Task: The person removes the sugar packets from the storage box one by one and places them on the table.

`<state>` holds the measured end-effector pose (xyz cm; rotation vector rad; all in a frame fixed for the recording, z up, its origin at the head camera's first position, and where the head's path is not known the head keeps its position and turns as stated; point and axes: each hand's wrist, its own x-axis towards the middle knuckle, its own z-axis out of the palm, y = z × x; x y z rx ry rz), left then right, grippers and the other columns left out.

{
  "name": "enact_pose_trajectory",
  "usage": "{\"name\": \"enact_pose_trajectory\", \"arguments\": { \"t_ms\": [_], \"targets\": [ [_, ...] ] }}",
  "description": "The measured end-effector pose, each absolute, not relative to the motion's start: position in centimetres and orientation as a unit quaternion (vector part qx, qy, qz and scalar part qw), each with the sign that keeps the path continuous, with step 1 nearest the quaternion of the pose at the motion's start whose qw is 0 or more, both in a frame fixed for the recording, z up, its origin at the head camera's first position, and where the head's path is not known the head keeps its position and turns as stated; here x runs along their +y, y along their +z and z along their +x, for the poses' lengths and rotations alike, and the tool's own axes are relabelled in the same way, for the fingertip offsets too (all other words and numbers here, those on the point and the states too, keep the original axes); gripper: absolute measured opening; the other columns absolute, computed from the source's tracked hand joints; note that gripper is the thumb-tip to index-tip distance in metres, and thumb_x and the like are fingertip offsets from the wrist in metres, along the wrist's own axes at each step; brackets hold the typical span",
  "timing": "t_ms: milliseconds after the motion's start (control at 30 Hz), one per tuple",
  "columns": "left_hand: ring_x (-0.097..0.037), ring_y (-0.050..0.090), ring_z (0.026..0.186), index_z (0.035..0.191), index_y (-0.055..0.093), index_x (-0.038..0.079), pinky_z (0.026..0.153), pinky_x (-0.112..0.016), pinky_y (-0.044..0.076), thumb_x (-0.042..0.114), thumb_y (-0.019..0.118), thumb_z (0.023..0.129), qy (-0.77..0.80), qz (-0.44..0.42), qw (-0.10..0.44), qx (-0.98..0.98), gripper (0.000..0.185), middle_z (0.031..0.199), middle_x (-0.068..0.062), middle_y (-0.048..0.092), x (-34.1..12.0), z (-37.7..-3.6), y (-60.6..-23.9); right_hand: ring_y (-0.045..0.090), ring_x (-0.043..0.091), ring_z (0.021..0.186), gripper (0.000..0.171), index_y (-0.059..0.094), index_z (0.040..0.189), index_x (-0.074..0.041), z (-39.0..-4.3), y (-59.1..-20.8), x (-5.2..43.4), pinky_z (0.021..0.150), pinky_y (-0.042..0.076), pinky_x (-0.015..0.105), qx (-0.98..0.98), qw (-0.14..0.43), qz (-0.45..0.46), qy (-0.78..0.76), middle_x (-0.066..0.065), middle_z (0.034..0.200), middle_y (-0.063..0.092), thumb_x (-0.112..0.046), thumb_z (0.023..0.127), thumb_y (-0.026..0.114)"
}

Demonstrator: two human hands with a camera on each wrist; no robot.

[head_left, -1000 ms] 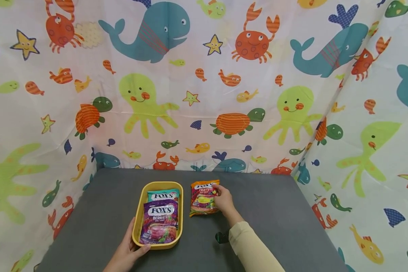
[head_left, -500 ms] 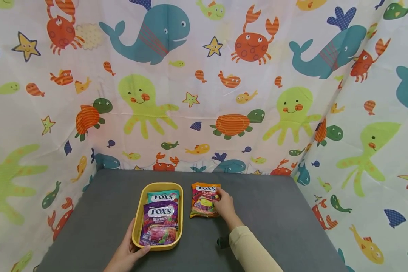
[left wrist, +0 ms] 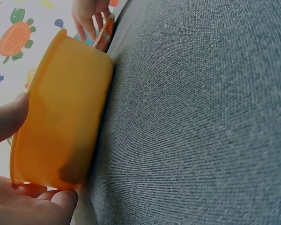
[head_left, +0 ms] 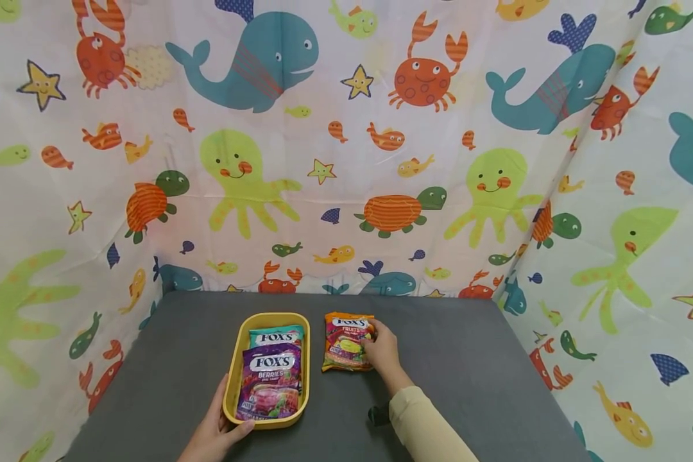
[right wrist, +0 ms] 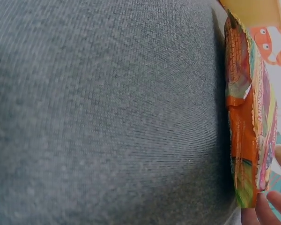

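From my remote feed, what the right hand (head_left: 387, 356) does underneath is hard to read; overhead its fingers cover the right edge of the orange packet (head_left: 343, 343), and the wrist view crops the hand, though I can see thumb on the front and fingertips behind, so I take it as pinching that edge; the packet lies just left of that hand on the grey surface (head_left: 450, 372), its right side partly covered. My left hand (head_left: 216, 427) grasps the near left corner of the yellow tub (left wrist: 65, 103), thumb at one wall, fingers curled round the next; the wrist view on that side shows me outer walls only, so I read the contents from overhead; the purple pouch (head_left: 270, 382), marked Berries, lies just beyond the left thumb, its lower print cut off by the near wall; farther from that hand, the teal pouch (head_left: 276, 334) is mostly hidden beneath it; I cannot tell what is under them; a dark object (head_left: 378, 415) beside the right sleeve (head_left: 430, 427), behind the right hand, I cannot identify.
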<state>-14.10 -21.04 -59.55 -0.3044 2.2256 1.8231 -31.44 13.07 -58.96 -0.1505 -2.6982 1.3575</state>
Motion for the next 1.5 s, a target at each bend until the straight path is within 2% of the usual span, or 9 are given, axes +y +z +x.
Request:
{"name": "enact_pose_trajectory", "arguments": {
  "t_ms": [133,333,433,667,1033,1233,1500],
  "targets": [
    [-0.053,0.027,0.145,0.161,-0.017,0.019,0.113,-0.061,0.036,0.038,0.078,0.088,0.632,-0.111,0.129,0.756,0.122,0.165,-0.031,0.007,-20.9,-14.1,-59.5,0.063,0.033,0.114,0.053,0.057,0.142,-0.006,-31.2,-58.9,13.0,0.1,0.052,0.054,-0.885,0.082,-0.056,0.456,0.02,0.13,0.065,-0.013,0.092,0.074],
    [-0.054,0.028,0.144,0.161,-0.017,0.019,0.113,-0.061,0.035,0.036,0.079,0.088,0.634,-0.118,0.128,0.754,0.122,0.164,-0.031,0.008,-20.8,-14.1,-59.4,0.059,0.037,0.127,0.054,0.053,0.144,-0.006,-30.8,-58.0,12.6,0.105,0.048,0.055,-0.867,0.099,-0.054,0.485,0.019,0.141,0.059,-0.017,0.094,0.073],
    [-0.055,0.027,0.144,0.161,-0.017,0.019,0.113,-0.062,0.035,0.036,0.079,0.088,0.633,-0.12,0.128,0.754,0.122,0.164,-0.032,0.008,-20.7,-14.1,-59.3,0.059,0.038,0.126,0.054,0.052,0.145,-0.006,-30.4,-57.4,12.3,0.103,0.05,0.054,-0.858,0.099,-0.044,0.502,0.019,0.143,0.058,-0.016,0.095,0.071],
    [-0.055,0.03,0.143,0.161,-0.017,0.019,0.112,-0.061,0.037,0.036,0.079,0.087,0.633,-0.121,0.127,0.754,0.123,0.164,-0.032,0.01,-20.7,-14.1,-59.3,0.064,0.034,0.118,0.053,0.051,0.146,-0.009,-29.6,-56.4,11.3,0.092,0.058,0.046,-0.843,0.083,-0.019,0.532,0.019,0.144,0.057,-0.016,0.097,0.07],
    [-0.054,0.03,0.143,0.161,-0.017,0.018,0.113,-0.061,0.036,0.035,0.079,0.087,0.636,-0.116,0.125,0.753,0.123,0.164,-0.032,0.01,-20.6,-14.0,-59.2,0.065,0.035,0.118,0.05,0.051,0.146,-0.013,-29.1,-55.9,10.2,0.093,0.058,0.044,-0.839,0.057,-0.007,0.54,0.017,0.142,0.059,-0.016,0.099,0.067],
    [-0.054,0.03,0.143,0.161,-0.017,0.018,0.113,-0.061,0.036,0.034,0.08,0.088,0.636,-0.116,0.124,0.753,0.123,0.163,-0.033,0.01,-20.6,-14.0,-59.3,0.067,0.032,0.114,0.053,0.049,0.148,-0.016,-28.5,-55.1,9.4,0.086,0.061,0.039,-0.826,0.04,0.012,0.562,0.017,0.141,0.06,-0.019,0.099,0.067],
    [-0.054,0.032,0.143,0.161,-0.017,0.017,0.112,-0.061,0.037,0.034,0.08,0.087,0.633,-0.111,0.123,0.756,0.123,0.163,-0.033,0.011,-20.7,-14.1,-59.4,0.069,0.028,0.11,0.052,0.05,0.148,-0.015,-27.9,-53.8,8.0,0.087,0.06,0.038,-0.821,0.043,0.044,0.568,0.018,0.139,0.061,-0.019,0.099,0.067]
  ]
}}
